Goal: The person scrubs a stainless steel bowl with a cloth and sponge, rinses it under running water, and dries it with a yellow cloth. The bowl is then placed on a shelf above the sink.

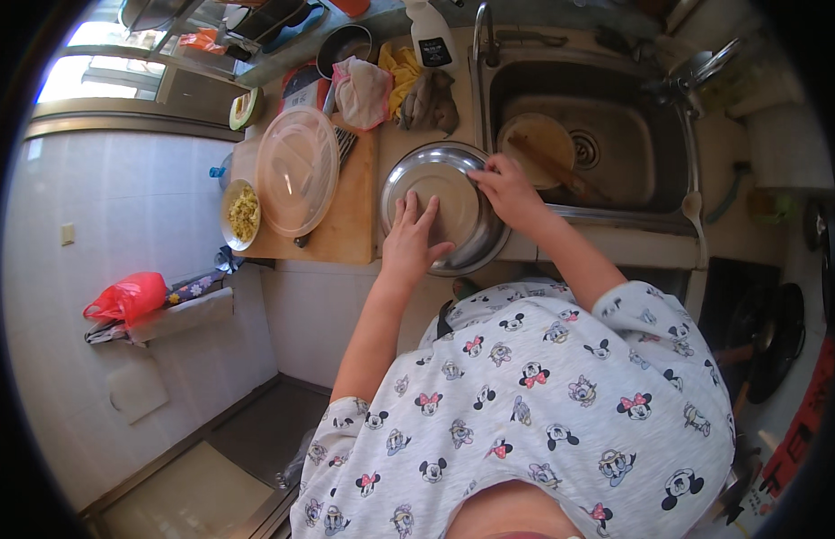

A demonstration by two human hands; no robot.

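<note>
A round stainless steel basin (439,195) lies on the counter beside the sink, apparently bottom up. My left hand (414,239) rests on its flat middle with the fingers spread. At the basin's right side, the bunched fingertips of my right hand (508,192) touch the steel near the rim. Whether they pinch anything is hidden. To the left, a clear plastic lid (298,172) lies on a wooden cutting board (355,232). A knife's dark handle (301,240) sticks out below the lid. A white bowl (230,244) of chopped yellowish food (243,213) stands at the board's left edge.
The sink (633,172) at right holds a round bowl (525,124) with a brown wooden-looking tool (545,162) across it. Behind the basin are cloths (427,101), a white bottle (431,37) and a pan (346,48). A cut melon (247,109) stands at left; a spoon (692,205) lies right of the sink.
</note>
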